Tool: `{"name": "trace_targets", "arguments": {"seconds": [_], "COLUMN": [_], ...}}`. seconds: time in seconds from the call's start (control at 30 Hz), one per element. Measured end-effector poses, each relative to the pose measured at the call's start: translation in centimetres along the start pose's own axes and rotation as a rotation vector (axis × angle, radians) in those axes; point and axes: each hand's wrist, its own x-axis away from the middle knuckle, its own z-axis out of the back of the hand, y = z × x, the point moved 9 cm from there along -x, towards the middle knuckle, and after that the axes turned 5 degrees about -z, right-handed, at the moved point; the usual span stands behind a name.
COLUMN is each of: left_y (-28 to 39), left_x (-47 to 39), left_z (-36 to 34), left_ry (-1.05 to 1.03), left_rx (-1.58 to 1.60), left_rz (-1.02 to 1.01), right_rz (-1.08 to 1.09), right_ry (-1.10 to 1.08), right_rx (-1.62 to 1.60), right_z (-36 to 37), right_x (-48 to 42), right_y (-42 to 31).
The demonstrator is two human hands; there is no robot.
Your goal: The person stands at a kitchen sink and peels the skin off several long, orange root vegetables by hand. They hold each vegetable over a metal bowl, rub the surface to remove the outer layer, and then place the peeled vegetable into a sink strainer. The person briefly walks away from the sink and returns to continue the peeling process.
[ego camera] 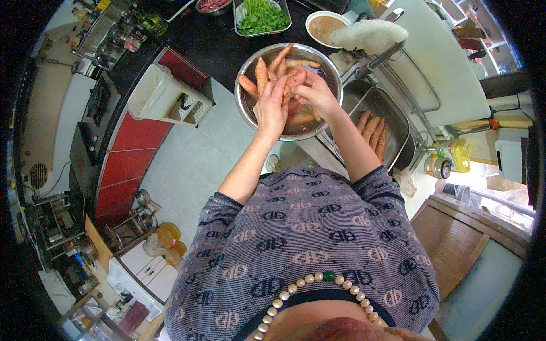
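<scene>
A round stainless steel basin (244, 111) holds brownish water and several orange-skinned root vegetables (261, 72) that look like carrots or sweet potatoes. Both my hands are over it. My left hand (271, 104) lies on the roots at the middle, its fingers closed round one of them, partly hidden. My right hand (315, 93) grips a pinkish-orange root piece (297, 78) between thumb and fingers, close against the left fingertips. Right of the basin, several more such roots (372, 130) lie side by side in the sink (401, 147).
Behind the basin stand a metal tray (236, 30) of green leaves, a bowl (318, 42) of brownish liquid and a bowl of red pieces (213, 5). A faucet (369, 70) reaches over the sink. A lined white bin (149, 91) hangs at the left counter.
</scene>
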Motion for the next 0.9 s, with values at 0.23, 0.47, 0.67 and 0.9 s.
{"name": "trace_targets", "arguments": {"seconds": [0.23, 0.47, 0.67, 0.9], "left_y": [0.1, 0.8, 0.8, 0.8], "left_x": [-0.3, -0.8, -0.9, -0.7], "left_z": [0.3, 0.7, 1.0, 0.9], "left_ry": [0.031, 0.026, 0.035, 0.046], "left_rx": [-0.01, -0.09, -0.001, -0.012], "left_rz": [-0.064, -0.127, -0.108, -0.131], "right_rz": [0.058, -0.002, 0.075, -0.016], "right_ry": [-0.066, -0.003, -0.038, -0.118], "right_rx": [0.014, 0.037, 0.157, -0.032], "right_z": [-0.2, 0.6, 0.2, 0.3], "right_x": [0.1, -0.5, -0.2, -0.3], "right_y": [-0.5, 0.0, -1.2, -1.3]}}
